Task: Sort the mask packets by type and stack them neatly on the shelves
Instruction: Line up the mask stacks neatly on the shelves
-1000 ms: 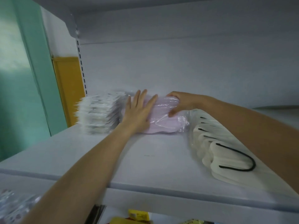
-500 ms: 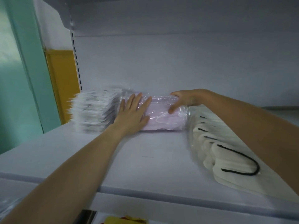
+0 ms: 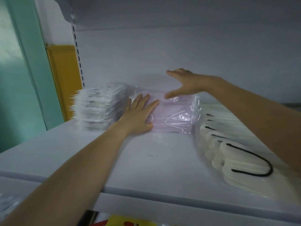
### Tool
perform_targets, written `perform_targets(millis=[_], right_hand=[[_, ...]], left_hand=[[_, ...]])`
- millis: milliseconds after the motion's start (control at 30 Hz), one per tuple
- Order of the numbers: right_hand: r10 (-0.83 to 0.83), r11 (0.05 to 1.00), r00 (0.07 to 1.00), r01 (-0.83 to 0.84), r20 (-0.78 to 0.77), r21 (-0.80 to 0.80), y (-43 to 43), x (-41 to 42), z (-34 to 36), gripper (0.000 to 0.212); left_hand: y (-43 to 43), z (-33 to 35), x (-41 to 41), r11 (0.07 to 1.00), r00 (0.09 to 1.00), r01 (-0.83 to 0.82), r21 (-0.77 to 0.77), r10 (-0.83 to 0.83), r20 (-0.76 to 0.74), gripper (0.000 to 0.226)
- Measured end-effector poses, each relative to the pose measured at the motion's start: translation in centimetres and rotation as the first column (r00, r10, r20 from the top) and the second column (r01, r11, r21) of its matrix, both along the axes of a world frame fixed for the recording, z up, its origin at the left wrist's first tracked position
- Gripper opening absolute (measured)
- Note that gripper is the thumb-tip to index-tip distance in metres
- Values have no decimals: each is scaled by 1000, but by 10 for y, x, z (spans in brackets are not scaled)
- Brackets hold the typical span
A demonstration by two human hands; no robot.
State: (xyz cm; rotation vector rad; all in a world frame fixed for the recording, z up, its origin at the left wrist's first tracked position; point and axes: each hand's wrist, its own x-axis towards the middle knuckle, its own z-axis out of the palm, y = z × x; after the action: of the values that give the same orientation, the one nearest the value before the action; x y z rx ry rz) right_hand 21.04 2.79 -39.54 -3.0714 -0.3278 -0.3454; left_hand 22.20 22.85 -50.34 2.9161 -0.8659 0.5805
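Note:
A clear packet of pink masks [image 3: 174, 116] lies at the back middle of the white shelf [image 3: 146, 160]. My left hand [image 3: 140, 115] presses flat on the packet's left front, fingers straight. Above the packet hovers my right hand [image 3: 184, 84], fingers spread, its thumb just touching the top wrap. To the left stands a stack of white mask packets [image 3: 97, 106], blurred. On the right lies a row of cream masks with black ear loops [image 3: 231, 157] in clear wrap, partly hidden under my right forearm.
The shelf above [image 3: 146, 12] hangs close overhead. A slotted upright [image 3: 78, 53] bounds the left side, with a yellow panel [image 3: 63, 79] and a green wall [image 3: 19, 70] beyond. Below the shelf edge, yellow goods [image 3: 128, 221] and a clear packet [image 3: 6, 207] show.
My right hand has let go of the pink packet's top right and lifted above it with fingers spread. My left hand stays flat on the packet.

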Motion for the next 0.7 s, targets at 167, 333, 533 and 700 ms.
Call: perform_targets(millis=[167, 333, 533, 700], right_hand=[[-95, 981, 993, 81, -71, -178, 21, 19, -69, 65], [-120, 991, 993, 119, -19, -56, 36, 24, -77, 63], [-170, 985, 985, 170, 10, -10, 36, 28, -73, 68], [-170, 985, 985, 169, -31, -12, 34, 28, -78, 70]], left_hand=[[1, 1, -1, 1000, 996, -16, 8, 17, -83, 72], [0, 1, 0, 999, 991, -35, 40, 40, -130, 60], [0, -1, -2, 999, 981, -37, 20, 40, -191, 59], [1, 1, -2, 998, 970, -37, 41, 46, -240, 64]])
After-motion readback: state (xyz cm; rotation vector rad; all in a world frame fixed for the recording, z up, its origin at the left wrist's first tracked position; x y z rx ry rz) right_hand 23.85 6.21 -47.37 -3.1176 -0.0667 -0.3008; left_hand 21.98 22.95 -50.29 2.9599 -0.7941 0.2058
